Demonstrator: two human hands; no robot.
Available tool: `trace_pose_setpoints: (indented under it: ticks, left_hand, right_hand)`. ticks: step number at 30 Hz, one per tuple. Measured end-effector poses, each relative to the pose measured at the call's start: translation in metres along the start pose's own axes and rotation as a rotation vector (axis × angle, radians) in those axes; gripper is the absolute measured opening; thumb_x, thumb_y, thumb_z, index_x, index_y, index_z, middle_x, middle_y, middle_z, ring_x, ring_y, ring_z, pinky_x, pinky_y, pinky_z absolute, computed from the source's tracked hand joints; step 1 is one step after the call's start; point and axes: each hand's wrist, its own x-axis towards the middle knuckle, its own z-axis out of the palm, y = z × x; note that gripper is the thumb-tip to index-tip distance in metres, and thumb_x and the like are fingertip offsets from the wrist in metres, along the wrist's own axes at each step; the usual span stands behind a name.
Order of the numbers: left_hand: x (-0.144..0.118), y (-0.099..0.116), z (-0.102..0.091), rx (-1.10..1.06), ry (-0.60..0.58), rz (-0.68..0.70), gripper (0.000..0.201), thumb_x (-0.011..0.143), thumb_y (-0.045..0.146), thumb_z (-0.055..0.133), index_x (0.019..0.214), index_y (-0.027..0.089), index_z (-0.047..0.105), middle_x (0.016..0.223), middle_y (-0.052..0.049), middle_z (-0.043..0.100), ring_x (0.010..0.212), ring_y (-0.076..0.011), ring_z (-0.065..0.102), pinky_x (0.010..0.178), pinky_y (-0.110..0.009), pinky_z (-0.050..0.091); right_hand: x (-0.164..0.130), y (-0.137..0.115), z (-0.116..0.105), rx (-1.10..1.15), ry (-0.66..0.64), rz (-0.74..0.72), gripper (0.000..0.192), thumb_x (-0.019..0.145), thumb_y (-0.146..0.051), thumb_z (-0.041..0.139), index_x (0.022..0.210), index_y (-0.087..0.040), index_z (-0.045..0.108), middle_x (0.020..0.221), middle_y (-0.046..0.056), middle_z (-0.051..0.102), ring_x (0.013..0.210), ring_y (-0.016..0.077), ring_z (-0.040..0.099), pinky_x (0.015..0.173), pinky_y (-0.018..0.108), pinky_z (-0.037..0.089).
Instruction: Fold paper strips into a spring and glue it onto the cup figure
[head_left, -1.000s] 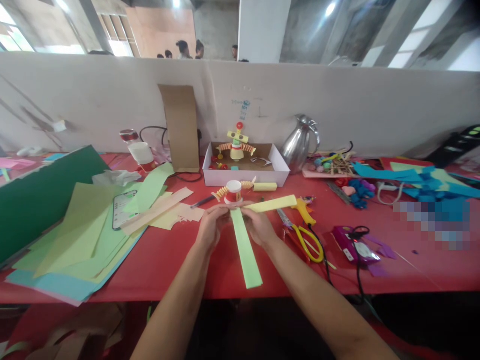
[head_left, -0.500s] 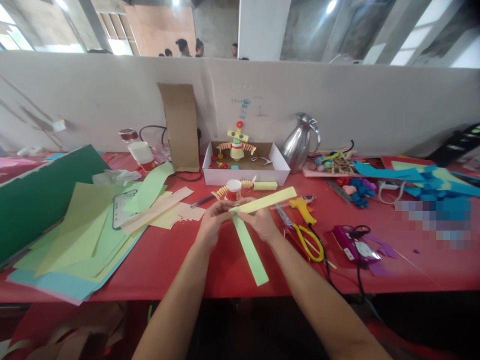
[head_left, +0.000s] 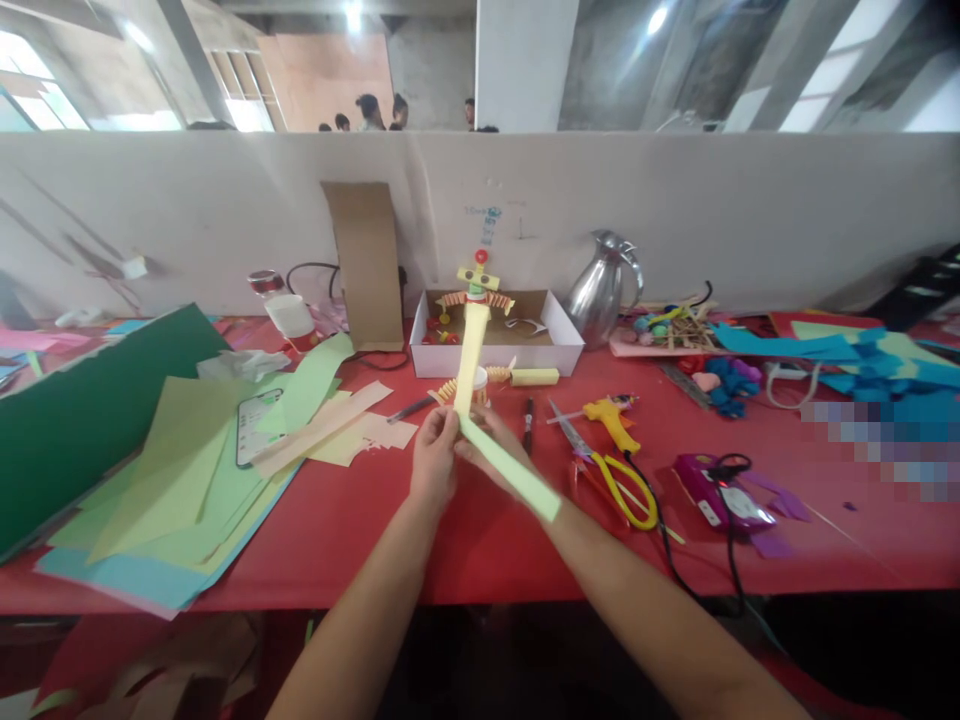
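Left hand [head_left: 435, 462] and right hand [head_left: 489, 440] meet above red table [head_left: 420, 540], both pinching the joint of two paper strips. Yellow strip [head_left: 471, 352] stands up from fingers; green strip [head_left: 514, 472] slants down-right over right wrist, scissors [head_left: 611, 470] nr

Item: my left hand [head_left: 435, 462] and right hand [head_left: 495, 452], side by side above the table [head_left: 465, 545], near its front edge. Between them, two paper strips joined at one end: one strip [head_left: 470, 358] stands up and away from me, the other strip [head_left: 511, 468] slants down to my right. Behind my hands, an open box [head_left: 561, 345] against the partition wall [head_left: 675, 215], a paper figure [head_left: 475, 285] in it. Left of the box, a cardboard sheet [head_left: 366, 262] leans on the wall; right of it, a jug [head_left: 600, 290]. Left of me, loose paper sheets [head_left: 187, 480] with a phone [head_left: 253, 428] on them. Right of me, scissors [head_left: 611, 470], then a glue gun [head_left: 611, 418] behind them.
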Motion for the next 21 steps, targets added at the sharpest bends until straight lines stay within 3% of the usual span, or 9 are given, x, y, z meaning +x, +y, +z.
trace_pose_setpoints:
  ticks: [3,6,8,11,15,21]
  left_hand:
    - [-0.003,-0.002,0.003,-0.02,-0.025,0.008,0.027,0.072,0.039,0.079,0.081,0.019,0.064,0.077,0.003,0.061,0.072,-0.0093,0.057,0.07,-0.021,0.047]
    - [-0.004,0.0,0.002,0.038,-0.069,-0.023,0.025,0.074,0.038,0.077,0.084,0.019,0.065,0.078,0.002,0.063,0.072,-0.0103,0.058,0.072,-0.023,0.047]
    - [-0.004,0.003,0.0,0.103,-0.088,-0.036,0.024,0.074,0.037,0.078,0.084,0.018,0.068,0.079,0.001,0.065,0.073,-0.0105,0.059,0.073,-0.024,0.048]
    - [-0.003,0.009,-0.004,0.154,-0.094,-0.082,0.023,0.07,0.034,0.08,0.083,0.017,0.071,0.08,0.0,0.067,0.072,-0.0101,0.059,0.073,-0.023,0.047]
    - [-0.001,0.014,-0.007,0.152,-0.162,-0.148,0.022,0.068,0.032,0.082,0.08,0.016,0.073,0.076,-0.001,0.068,0.066,-0.0093,0.059,0.069,-0.023,0.048]
    - [0.001,0.017,-0.008,0.097,-0.174,-0.189,0.028,0.064,0.028,0.085,0.087,0.016,0.074,0.083,-0.004,0.072,0.071,-0.0119,0.064,0.073,-0.026,0.053]
  right_hand:
    - [-0.002,-0.003,0.003,-0.094,0.205,-0.059,0.029,0.082,-0.039,0.069,0.106,-0.023,0.069,0.107,0.004,0.068,0.098,0.021,0.063,0.089,0.035,0.05]
    - [-0.002,-0.007,0.0,-0.098,0.285,-0.021,0.021,0.084,-0.042,0.065,0.091,-0.022,0.071,0.087,0.002,0.069,0.074,0.0179,0.062,0.071,0.032,0.051]
    - [-0.001,-0.006,-0.004,-0.059,0.297,0.01,0.02,0.083,-0.041,0.066,0.092,-0.024,0.071,0.084,0.0,0.069,0.067,0.0162,0.06,0.064,0.031,0.049]
    - [0.0,-0.004,-0.01,-0.011,0.29,0.046,0.021,0.079,-0.039,0.069,0.094,-0.025,0.071,0.084,-0.001,0.07,0.066,0.0158,0.061,0.066,0.031,0.05]
    - [0.002,-0.005,-0.016,0.016,0.234,0.084,0.016,0.077,-0.038,0.07,0.086,-0.025,0.07,0.07,-0.003,0.067,0.061,0.0155,0.06,0.064,0.031,0.049]
    - [0.003,-0.008,-0.018,0.146,0.179,0.103,0.015,0.075,-0.035,0.071,0.085,-0.024,0.068,0.071,-0.003,0.068,0.058,0.014,0.06,0.062,0.03,0.05]
